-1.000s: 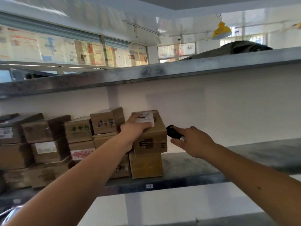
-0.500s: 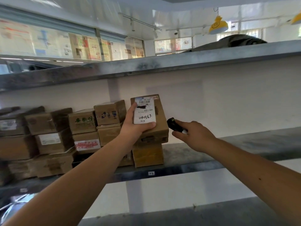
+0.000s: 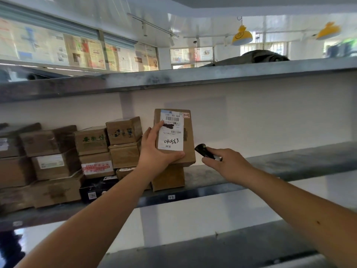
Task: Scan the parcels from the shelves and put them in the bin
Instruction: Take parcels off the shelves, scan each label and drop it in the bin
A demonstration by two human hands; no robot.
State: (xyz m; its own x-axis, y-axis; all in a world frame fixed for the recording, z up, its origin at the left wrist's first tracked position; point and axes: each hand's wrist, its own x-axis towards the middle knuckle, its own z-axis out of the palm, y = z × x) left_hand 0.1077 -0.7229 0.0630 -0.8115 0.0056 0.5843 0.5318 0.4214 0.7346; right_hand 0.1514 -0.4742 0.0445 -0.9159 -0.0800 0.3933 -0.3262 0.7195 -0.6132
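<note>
Gripping parcel, left hand

We see the left hand has lifted the parcel off the stack — label now facing us; scanner nearer.

Left hand: grips cardboard parcel from below, white label facing camera, handwritten 040563.
Right hand: holds black scanner, just right of parcel.
Shelf: stacked boxes at left, tag 1-2 on edge.
</note>
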